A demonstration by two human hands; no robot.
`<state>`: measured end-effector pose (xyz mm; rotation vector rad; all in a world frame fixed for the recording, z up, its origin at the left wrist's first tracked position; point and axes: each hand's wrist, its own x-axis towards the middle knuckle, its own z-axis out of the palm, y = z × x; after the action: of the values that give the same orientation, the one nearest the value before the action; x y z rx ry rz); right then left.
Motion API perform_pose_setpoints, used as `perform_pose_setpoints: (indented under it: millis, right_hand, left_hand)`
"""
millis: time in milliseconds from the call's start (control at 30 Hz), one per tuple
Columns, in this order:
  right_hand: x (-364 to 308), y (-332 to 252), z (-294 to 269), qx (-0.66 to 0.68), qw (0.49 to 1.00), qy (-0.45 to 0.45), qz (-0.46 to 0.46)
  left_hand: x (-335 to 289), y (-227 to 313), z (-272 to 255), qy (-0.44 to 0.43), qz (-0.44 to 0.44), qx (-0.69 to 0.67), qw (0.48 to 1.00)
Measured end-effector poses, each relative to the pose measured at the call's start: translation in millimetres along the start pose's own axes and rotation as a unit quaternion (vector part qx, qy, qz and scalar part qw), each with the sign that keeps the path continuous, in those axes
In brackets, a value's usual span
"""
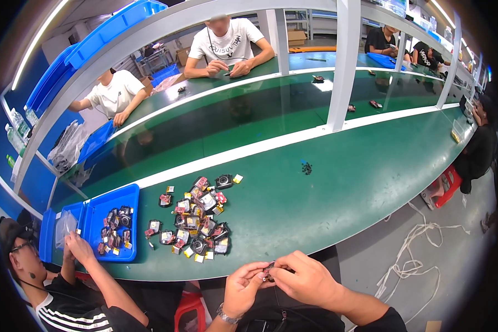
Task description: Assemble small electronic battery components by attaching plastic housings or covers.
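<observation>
Just off the table's front edge, my left hand [243,285] is closed round a small electronic unit [268,271] with dark and reddish parts. My right hand [307,281] comes in from the right, its fingers closed on the same unit and covering much of it. Finer details there are too small to tell. On the green table [293,216], left of my hands, lies a loose heap of similar units [193,216]: black housings with red boards and white or yellow tabs. Farther off sits a small cluster of black parts [307,167].
A blue tray [136,221] with several units stands at the left. Beside it a co-worker's hands [77,246] hold a clear plastic bag [66,228]. Grey posts [344,66] rise beyond the table. White cable [404,265] lies on the floor at the right.
</observation>
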<state>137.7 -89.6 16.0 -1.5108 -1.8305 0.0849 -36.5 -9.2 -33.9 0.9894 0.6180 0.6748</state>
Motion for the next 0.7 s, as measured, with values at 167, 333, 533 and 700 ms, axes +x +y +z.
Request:
perform_pose_setpoints:
  millis: [167, 333, 533, 700]
  right_hand:
    - [4, 3, -1, 0.003, 1.0, -0.023, -0.015]
    - [6, 3, 5, 0.005, 1.0, -0.023, -0.009]
    - [0, -2, 17, 0.092, 0.99, 0.038, 0.102]
    - [-2, -4, 24, 0.095, 0.981, 0.102, 0.133]
  left_hand:
    - [1, -1, -2, -0.004, -0.02, -0.043, 0.999]
    - [1, 1, 1, 0.017, 0.017, 0.001, 1.0]
    - [3, -4, -1, 0.02, 0.014, 0.027, 0.999]
    - [1, -4, -3, 0.002, 0.018, 0.0, 1.0]
